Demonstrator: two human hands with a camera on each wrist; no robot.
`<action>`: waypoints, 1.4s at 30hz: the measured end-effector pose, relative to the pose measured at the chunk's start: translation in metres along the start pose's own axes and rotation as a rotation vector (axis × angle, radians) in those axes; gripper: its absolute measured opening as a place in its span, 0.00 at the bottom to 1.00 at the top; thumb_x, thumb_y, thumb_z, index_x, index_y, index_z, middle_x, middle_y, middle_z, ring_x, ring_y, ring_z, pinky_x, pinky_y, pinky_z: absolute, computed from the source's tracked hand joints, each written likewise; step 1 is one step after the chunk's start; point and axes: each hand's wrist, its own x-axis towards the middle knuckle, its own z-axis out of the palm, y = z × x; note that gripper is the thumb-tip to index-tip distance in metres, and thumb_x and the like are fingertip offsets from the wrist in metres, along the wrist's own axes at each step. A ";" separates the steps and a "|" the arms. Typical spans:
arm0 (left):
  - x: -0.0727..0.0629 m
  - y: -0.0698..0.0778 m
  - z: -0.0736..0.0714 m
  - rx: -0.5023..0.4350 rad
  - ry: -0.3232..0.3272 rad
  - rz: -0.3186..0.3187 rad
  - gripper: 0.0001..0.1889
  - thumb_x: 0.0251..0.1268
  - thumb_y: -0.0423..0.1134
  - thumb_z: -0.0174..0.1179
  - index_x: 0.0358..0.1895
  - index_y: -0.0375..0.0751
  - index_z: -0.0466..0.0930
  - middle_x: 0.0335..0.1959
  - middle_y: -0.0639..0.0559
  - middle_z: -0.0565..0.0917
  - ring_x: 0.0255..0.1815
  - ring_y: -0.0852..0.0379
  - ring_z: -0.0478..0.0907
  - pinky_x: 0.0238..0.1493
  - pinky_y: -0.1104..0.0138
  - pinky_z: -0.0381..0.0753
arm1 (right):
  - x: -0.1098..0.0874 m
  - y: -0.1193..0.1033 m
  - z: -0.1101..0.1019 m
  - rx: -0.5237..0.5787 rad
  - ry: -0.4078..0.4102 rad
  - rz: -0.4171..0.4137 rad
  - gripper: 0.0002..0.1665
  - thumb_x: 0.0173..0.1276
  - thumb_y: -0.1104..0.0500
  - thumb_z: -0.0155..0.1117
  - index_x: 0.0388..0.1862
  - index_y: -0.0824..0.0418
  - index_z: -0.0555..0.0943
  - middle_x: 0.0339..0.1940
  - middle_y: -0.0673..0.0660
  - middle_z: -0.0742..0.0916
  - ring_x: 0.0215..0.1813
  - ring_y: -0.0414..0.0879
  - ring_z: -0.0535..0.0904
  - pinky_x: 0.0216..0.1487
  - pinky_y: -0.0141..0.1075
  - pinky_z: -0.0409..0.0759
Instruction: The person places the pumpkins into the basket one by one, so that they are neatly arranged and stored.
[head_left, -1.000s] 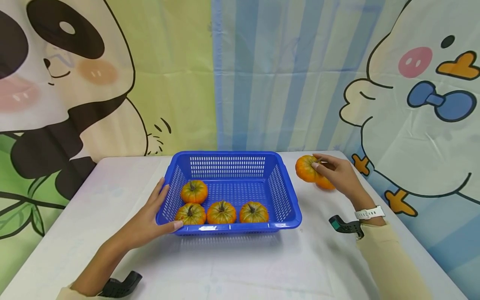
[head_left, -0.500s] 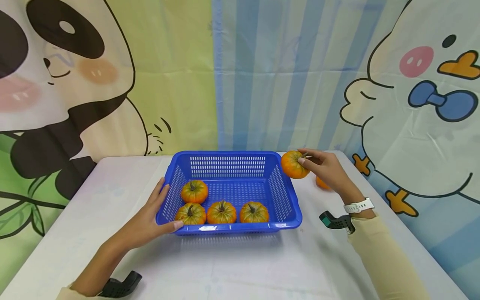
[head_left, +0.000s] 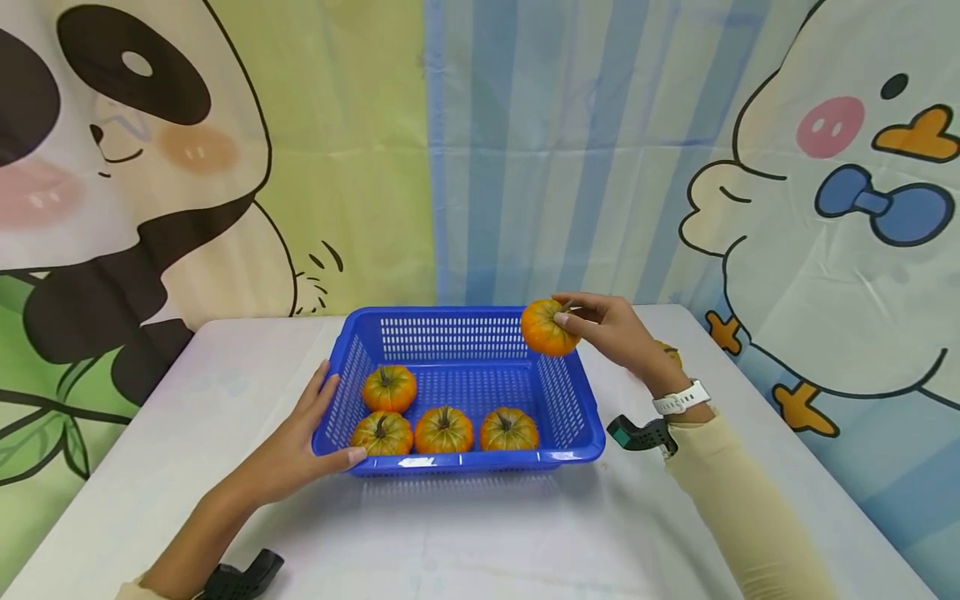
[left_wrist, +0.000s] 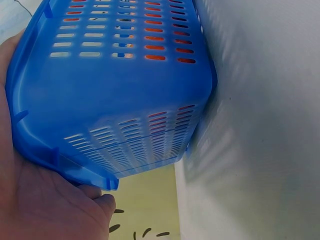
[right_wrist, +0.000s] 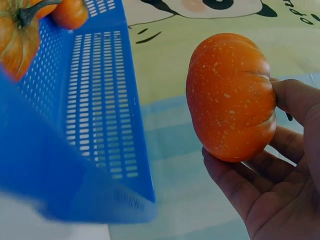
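My right hand (head_left: 611,329) pinches a small orange pumpkin (head_left: 544,330) by its stem side, thumb and fingertips around it. In the head view it hangs above the right back corner of a blue plastic basket (head_left: 457,465); the right wrist view shows the smooth, speckled pumpkin (right_wrist: 230,97) outside the basket's wall. At the basket's near left corner, my left hand (head_left: 288,450) holds the rim, thumb over the front edge and fingers along the left side. Inside sit several pumpkins: one (head_left: 389,388) farther back and a row along the front, including a pumpkin (head_left: 509,429).
Right of the basket on the white table (head_left: 480,533), another pumpkin (head_left: 670,354) lies mostly hidden behind my right wrist. A cartoon-printed curtain (head_left: 517,150) hangs behind the table.
My right hand has carried its pumpkin leftward from the table's right side to above the basket's right edge. My left hand and the basket have stayed in place.
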 end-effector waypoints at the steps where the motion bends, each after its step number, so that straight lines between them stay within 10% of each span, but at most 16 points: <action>1: 0.000 0.000 0.000 0.005 0.000 -0.002 0.56 0.58 0.56 0.65 0.79 0.40 0.37 0.79 0.51 0.28 0.74 0.28 0.40 0.60 0.29 0.52 | 0.002 -0.002 0.002 -0.010 -0.005 -0.011 0.28 0.70 0.48 0.63 0.64 0.60 0.77 0.53 0.59 0.84 0.53 0.51 0.81 0.50 0.37 0.81; 42: 0.000 0.001 0.000 -0.009 -0.010 -0.009 0.56 0.58 0.54 0.66 0.79 0.40 0.36 0.79 0.53 0.27 0.74 0.27 0.40 0.60 0.30 0.53 | 0.073 -0.024 0.080 -0.063 -0.190 -0.052 0.24 0.70 0.49 0.63 0.61 0.58 0.80 0.52 0.56 0.83 0.48 0.45 0.83 0.43 0.35 0.83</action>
